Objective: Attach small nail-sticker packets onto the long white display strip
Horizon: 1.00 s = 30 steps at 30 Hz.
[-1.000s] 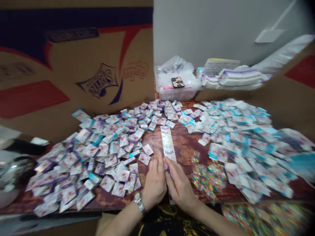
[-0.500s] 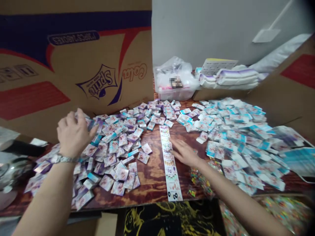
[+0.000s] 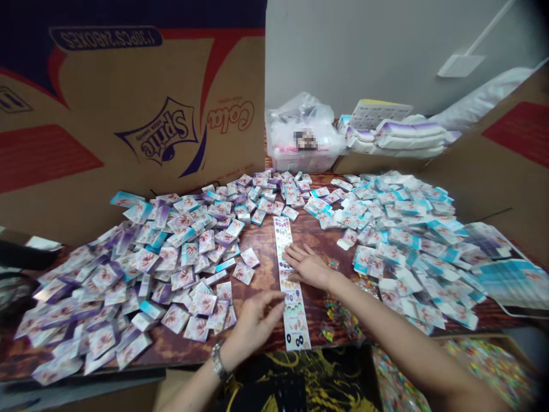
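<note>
A long white sticker strip (image 3: 294,312), printed with rows of small coloured pictures, lies lengthwise on the dark wood-grain table (image 3: 257,274). Flat across the strip's middle, my right hand (image 3: 309,268) has its fingers spread and holds nothing. My left hand (image 3: 257,320), with a metal watch (image 3: 218,361) on the wrist, hovers at the strip's left edge. Its fingers are loosely bent and apart, with nothing visible in them. To the left spreads a heap of small closed boxes (image 3: 182,278) in white, purple and blue.
Flatter white-and-blue boxes (image 3: 412,240), some with open flaps, pile up on the right. Small bags of colourful pieces (image 3: 343,315) lie beside my right forearm. A large carton (image 3: 171,97) walls the back left. A plastic tub (image 3: 304,160) stands at the back.
My left hand has left the box heap at the far left and come over to the strip's left edge. My right hand has slid further onto the strip. The view has shifted slightly.
</note>
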{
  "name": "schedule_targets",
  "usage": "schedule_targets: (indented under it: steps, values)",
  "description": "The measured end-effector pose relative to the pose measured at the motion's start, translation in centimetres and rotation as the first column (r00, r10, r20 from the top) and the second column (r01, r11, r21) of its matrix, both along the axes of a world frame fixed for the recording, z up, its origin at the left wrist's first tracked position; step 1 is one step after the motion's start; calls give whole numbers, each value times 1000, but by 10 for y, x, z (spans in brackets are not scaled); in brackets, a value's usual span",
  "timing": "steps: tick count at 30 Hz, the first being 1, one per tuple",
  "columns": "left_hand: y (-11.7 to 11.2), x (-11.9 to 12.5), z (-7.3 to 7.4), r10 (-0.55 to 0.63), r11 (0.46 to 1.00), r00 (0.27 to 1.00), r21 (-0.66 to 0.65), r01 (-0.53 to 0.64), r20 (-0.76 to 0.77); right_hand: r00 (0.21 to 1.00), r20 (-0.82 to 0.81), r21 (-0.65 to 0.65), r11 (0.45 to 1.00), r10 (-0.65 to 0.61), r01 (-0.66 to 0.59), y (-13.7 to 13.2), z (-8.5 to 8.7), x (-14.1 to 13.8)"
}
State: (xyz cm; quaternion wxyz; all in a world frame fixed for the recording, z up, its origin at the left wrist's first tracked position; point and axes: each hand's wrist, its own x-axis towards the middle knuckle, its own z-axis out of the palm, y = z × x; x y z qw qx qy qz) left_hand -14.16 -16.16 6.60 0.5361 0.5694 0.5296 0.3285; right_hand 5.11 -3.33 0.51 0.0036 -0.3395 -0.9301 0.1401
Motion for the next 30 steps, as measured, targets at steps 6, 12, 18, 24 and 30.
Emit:
schedule_targets:
  steps: [6,12,18,24,30]
  values:
    - [-7,26,-18,408,660,764,-739,133,501,989,-141,37,998,-39,45,-22,34,0]
    - [25,18,-9,546,741,513,-667,73,663,930,-283,-241,922,232,-304,-77,113,3]
    - [22,16,2,343,898,739,-432,-78,580,838,-526,-347,936,-146,-54,-77,127,-1]
    - [15,7,14,-70,987,921,-105,119,383,753,-573,-217,946,-323,240,-46,98,-14]
    - [17,12,8,268,916,745,-400,-1,611,823,-567,262,951,13,166,-68,96,-15]
